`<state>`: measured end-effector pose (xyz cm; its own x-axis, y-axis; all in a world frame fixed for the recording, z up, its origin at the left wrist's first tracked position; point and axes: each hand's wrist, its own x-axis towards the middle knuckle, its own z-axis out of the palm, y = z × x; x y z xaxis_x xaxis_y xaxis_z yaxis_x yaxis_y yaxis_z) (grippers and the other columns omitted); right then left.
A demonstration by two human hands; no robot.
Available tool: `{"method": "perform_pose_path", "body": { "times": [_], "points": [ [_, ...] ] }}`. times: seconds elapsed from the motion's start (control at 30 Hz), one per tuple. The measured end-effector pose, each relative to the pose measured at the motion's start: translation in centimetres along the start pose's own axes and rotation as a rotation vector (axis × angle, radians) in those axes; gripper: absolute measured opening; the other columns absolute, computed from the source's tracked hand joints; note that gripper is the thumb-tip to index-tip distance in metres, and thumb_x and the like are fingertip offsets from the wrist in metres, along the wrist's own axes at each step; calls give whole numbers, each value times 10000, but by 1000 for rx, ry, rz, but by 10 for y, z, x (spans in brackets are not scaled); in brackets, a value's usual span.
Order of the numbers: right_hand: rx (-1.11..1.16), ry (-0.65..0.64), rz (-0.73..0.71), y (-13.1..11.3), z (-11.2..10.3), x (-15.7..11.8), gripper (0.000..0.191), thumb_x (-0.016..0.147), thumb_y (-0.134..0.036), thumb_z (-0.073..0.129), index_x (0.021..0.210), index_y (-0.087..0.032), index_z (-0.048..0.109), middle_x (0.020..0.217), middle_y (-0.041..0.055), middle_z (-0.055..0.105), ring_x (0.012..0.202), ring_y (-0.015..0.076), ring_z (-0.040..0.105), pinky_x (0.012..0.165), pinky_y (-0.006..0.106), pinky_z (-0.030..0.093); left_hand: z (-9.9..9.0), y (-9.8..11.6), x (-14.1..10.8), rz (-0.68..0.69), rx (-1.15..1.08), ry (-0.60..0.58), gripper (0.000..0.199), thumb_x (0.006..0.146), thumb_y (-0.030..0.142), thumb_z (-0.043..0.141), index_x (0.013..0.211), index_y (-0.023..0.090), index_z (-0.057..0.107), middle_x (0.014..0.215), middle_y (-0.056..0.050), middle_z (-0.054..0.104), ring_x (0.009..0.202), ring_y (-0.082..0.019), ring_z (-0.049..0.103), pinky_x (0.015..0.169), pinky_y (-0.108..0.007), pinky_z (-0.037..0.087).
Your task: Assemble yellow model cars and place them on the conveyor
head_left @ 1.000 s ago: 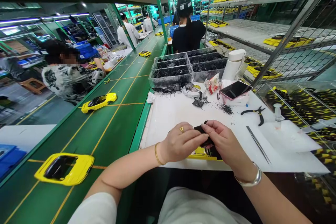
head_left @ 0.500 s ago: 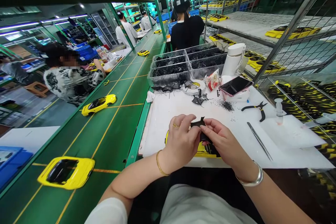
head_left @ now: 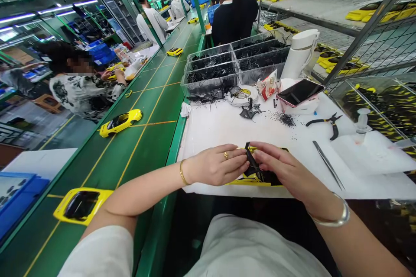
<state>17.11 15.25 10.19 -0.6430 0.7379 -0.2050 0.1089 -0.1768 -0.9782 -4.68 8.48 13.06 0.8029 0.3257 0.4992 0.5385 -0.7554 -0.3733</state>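
A small black part [head_left: 251,162] is between my two hands, just above a yellow car body [head_left: 250,181] on the white work surface. My left hand [head_left: 219,165] has its fingers stretched out side by side, their tips touching the part's left side. My right hand [head_left: 284,166] is on the other side, fingers extended and pressed against the part's right edge. Both hands cover much of the car body.
Behind my hands are a clear divided bin [head_left: 211,82] of black parts, a phone [head_left: 300,92], a white flask [head_left: 297,54], pliers [head_left: 325,123] and tweezers [head_left: 328,164]. Yellow cars [head_left: 120,122] sit on the green conveyor [head_left: 156,138] at left. People sit farther off.
My left hand has straightened its fingers from a bent grasp, and its forearm lies flatter. The black part has turned more upright and sits lower over the car body. The view has shifted.
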Motion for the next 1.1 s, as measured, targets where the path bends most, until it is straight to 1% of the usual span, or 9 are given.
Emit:
{"method": "perform_pose_path", "body": {
  "times": [0.07, 0.17, 0.23, 0.37, 0.47, 0.6, 0.77, 0.93, 1.1],
  "points": [
    [-195, 192, -113, 14, -18, -8, 600, 842, -628, 610, 1291, -231, 569, 1070, 84, 674, 982, 238, 634, 843, 375, 522, 9, -4, -8, 25, -47, -24, 233, 965, 113, 474, 966, 90, 706, 963, -89, 753, 970, -187, 710, 885, -331, 596],
    [-490, 518, -237, 38, -41, -21, 483, 882, -573, 591, 1239, -248, 591, 1105, 77, 667, 991, 247, 636, 903, 422, 506, 29, -5, -20, 86, -120, -68, 278, 978, 127, 441, 995, 104, 717, 1032, -92, 752, 1004, -182, 700, 936, -332, 572],
    [-638, 595, -316, 53, -47, -27, 384, 916, -510, 569, 1181, -236, 614, 1144, 81, 658, 1043, 257, 626, 958, 448, 481, 43, -4, -25, 109, -159, -132, 315, 993, 145, 408, 1023, 130, 721, 1063, -89, 747, 1057, -175, 682, 958, -324, 555],
    [-697, 516, -502, 77, -40, -27, 252, 951, -367, 552, 1144, -214, 605, 1218, 102, 618, 1176, 257, 572, 1028, 447, 443, 64, -1, -21, 47, -317, -314, 285, 983, 175, 442, 998, 157, 726, 1010, -95, 740, 1051, -162, 667, 965, -306, 528],
    [-694, 497, -542, 86, -34, -25, 206, 947, -315, 565, 1120, -215, 614, 1213, 105, 604, 1171, 253, 562, 1023, 449, 442, 71, 1, -15, -9, -420, -418, 242, 944, 151, 495, 870, 193, 722, 948, -78, 723, 936, -147, 669, 916, -284, 519],
    [-666, 508, -532, 89, -35, -26, 195, 946, -298, 562, 1116, -220, 619, 1221, 104, 593, 1148, 255, 560, 1001, 457, 450, 71, 6, -13, -47, -453, -399, 211, 879, 91, 552, 786, 202, 704, 930, -81, 713, 843, -154, 664, 880, -287, 511],
    [-652, 504, -518, 88, -36, -30, 189, 944, -287, 567, 1115, -220, 615, 1222, 103, 590, 1152, 254, 556, 998, 448, 454, 70, 14, -12, -73, -418, -448, 186, 872, 104, 556, 899, 174, 726, 992, -124, 724, 852, -176, 677, 862, -302, 519],
    [-649, 496, -515, 89, -36, -28, 193, 932, -282, 588, 1114, -222, 614, 1212, 104, 593, 1141, 255, 563, 992, 438, 463, 69, 17, -14, -65, -329, -509, 248, 917, 144, 537, 1078, 62, 707, 1103, -182, 720, 972, -212, 697, 883, -313, 534],
    [-642, 496, -499, 88, -35, -26, 196, 925, -265, 580, 1116, -230, 607, 1217, 116, 595, 1146, 267, 564, 989, 466, 476, 59, 18, -12, -46, -407, -575, 269, 918, 126, 528, 1121, 78, 698, 1260, -157, 667, 1147, -237, 650, 995, -333, 512]
  ]
}}
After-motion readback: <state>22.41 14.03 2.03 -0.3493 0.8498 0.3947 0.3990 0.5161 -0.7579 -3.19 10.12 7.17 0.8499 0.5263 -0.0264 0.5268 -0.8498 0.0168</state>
